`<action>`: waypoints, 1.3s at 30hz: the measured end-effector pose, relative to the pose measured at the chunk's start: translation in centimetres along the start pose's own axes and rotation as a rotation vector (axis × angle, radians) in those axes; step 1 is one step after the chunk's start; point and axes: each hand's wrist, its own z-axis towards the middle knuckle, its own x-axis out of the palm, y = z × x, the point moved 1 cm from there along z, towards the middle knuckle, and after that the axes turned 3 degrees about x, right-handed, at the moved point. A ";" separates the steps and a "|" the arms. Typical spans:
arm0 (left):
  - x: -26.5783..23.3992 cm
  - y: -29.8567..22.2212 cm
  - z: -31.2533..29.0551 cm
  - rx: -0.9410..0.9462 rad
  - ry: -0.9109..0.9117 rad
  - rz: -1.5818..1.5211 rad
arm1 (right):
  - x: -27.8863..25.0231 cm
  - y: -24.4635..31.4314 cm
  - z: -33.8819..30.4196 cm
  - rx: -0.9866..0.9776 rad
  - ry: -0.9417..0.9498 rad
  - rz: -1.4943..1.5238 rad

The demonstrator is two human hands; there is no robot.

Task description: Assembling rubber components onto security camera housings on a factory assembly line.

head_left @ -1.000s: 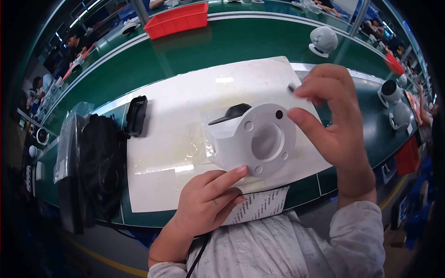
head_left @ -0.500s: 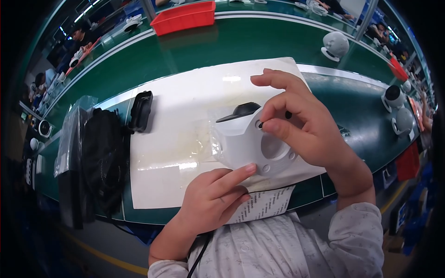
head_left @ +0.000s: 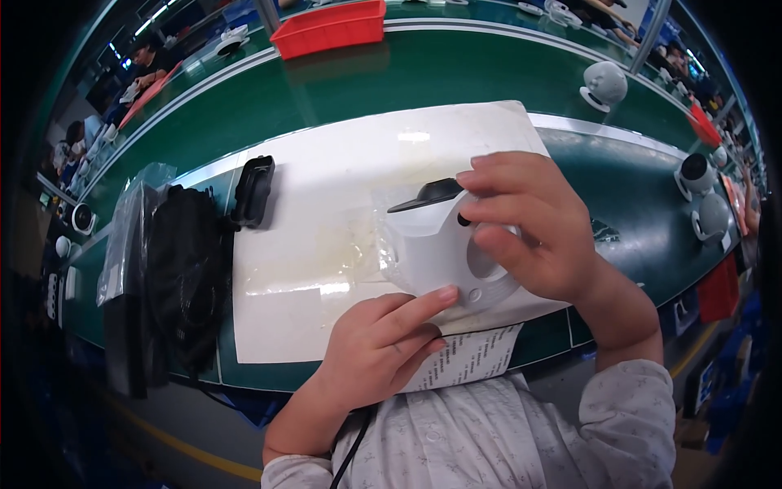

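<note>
A white plastic housing (head_left: 423,257) with a round recess and a dark, flat-edged part (head_left: 436,192) at its far side lies on clear film. My left hand (head_left: 371,342) steadies its near edge, index finger stretched along the rim and the other fingers bent lower down. My right hand (head_left: 538,224) hovers over the right side, its fingers apart and partly hiding the housing. A small black round piece (head_left: 463,219) sits at the rim by the right fingertips. Near the left fingers is a sheet of printed labels (head_left: 464,359).
A white board (head_left: 293,285) covers the green bench. To the left are a black tray-like part (head_left: 254,191), a black mesh bag (head_left: 186,277) and clear plastic bags (head_left: 134,236). Beyond stand a red bin (head_left: 330,31) and a white camera-like unit (head_left: 604,83). Other people work farther off.
My right thumb and index finger have parted from their pinch at the small black piece, which stays at the rim. The right fingers have lowered over the housing. My left hand keeps its place.
</note>
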 end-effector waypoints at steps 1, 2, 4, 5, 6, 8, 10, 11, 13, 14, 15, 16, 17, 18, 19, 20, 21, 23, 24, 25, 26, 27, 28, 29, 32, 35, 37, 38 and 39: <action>-0.1 0.0 -0.1 0.015 0.019 0.002 | 0.0 0.2 -0.2 -0.060 -0.017 -0.100; -0.1 -0.1 -0.2 0.030 0.038 0.004 | 0.2 0.3 -0.4 -0.058 -0.018 -0.100; -0.3 -0.1 -0.3 0.033 0.045 0.001 | 0.2 0.7 -0.5 -0.135 -0.045 -0.261; -0.3 -0.2 -0.3 0.031 0.053 -0.003 | 0.0 1.1 -0.6 -0.131 -0.047 -0.265; -0.2 -0.1 -0.4 0.032 0.052 -0.004 | -0.3 1.6 -0.5 -0.113 0.013 -0.365; -0.2 0.0 -0.4 0.025 -0.008 0.007 | -0.8 2.5 -0.8 -0.090 0.075 -0.462; -0.3 -0.1 -1.1 -0.005 -0.019 -0.009 | -1.3 3.9 -2.8 0.192 -0.172 -0.229; -1.0 -0.6 -1.0 -0.047 0.016 0.024 | -0.8 4.1 -5.4 0.356 -0.360 0.089; -1.0 -1.4 -0.9 0.033 -0.012 0.015 | -2.7 7.7 -8.7 0.679 -0.176 0.521; -1.0 -1.8 -0.9 0.078 -0.031 0.010 | -2.7 8.8 -9.1 0.748 -0.030 0.457; -1.3 -2.3 -1.2 0.088 -0.029 0.044 | -1.7 8.9 -9.1 0.788 0.134 0.423; -1.6 -2.8 -1.2 0.112 -0.022 0.058 | -1.2 9.4 -8.0 1.034 0.323 0.543; -2.1 -3.4 -1.5 0.062 0.013 0.088 | 0.1 9.4 -8.3 1.029 0.200 0.603; -2.4 -4.1 -1.5 0.095 0.015 0.125 | 1.3 9.1 -9.0 1.022 0.072 0.657; -2.8 -5.1 -1.6 0.128 0.013 0.166 | 1.8 8.9 -10.0 0.922 -0.023 0.748; -3.7 -6.6 -1.8 0.094 0.123 0.124 | 1.5 8.3 -10.4 0.680 -0.015 0.766; -3.9 -7.3 -2.2 0.169 0.082 -0.051 | 1.4 7.6 -10.6 0.430 -0.005 0.773; -4.2 -8.3 -2.9 0.209 0.052 -0.461 | 2.2 6.7 -11.5 0.364 -0.204 1.084; -3.7 -8.9 -3.5 0.134 -0.170 -0.545 | 2.7 6.6 -11.2 0.377 -0.278 1.340; -2.9 -9.1 -4.1 0.045 -0.397 -0.619 | 3.6 6.6 -10.3 0.322 -0.442 1.548; -3.6 -7.4 -4.6 0.063 -0.287 -0.542 | 4.0 5.5 -9.5 0.247 -0.466 1.734; -3.8 -7.5 -4.5 -0.192 -0.278 -0.543 | 3.7 5.2 -9.1 0.296 -0.520 1.835; -4.0 -7.6 -4.6 -0.446 -0.265 -0.540 | 3.1 5.3 -8.7 0.357 -0.490 1.919; -3.5 -6.0 -4.7 -0.429 -0.184 -0.750 | 3.1 4.0 -8.8 0.201 -0.342 2.007; -1.6 -3.3 -7.3 -0.607 -0.003 -0.961 | 2.9 3.9 -6.3 0.023 -0.294 2.129; -0.2 -3.6 -6.8 -0.616 0.182 -0.967 | 0.1 6.3 -3.3 -0.105 -0.492 2.164; -0.1 -3.4 -7.2 -0.576 0.145 -0.916 | 0.0 3.9 -3.2 -0.420 -0.153 2.242; -0.2 -3.3 -7.4 -0.538 0.122 -0.881 | 0.1 3.7 -3.3 -0.509 -0.082 2.336; -0.4 -3.2 -7.2 -0.549 0.100 -0.891 | 0.0 3.5 -3.4 -0.597 -0.013 2.421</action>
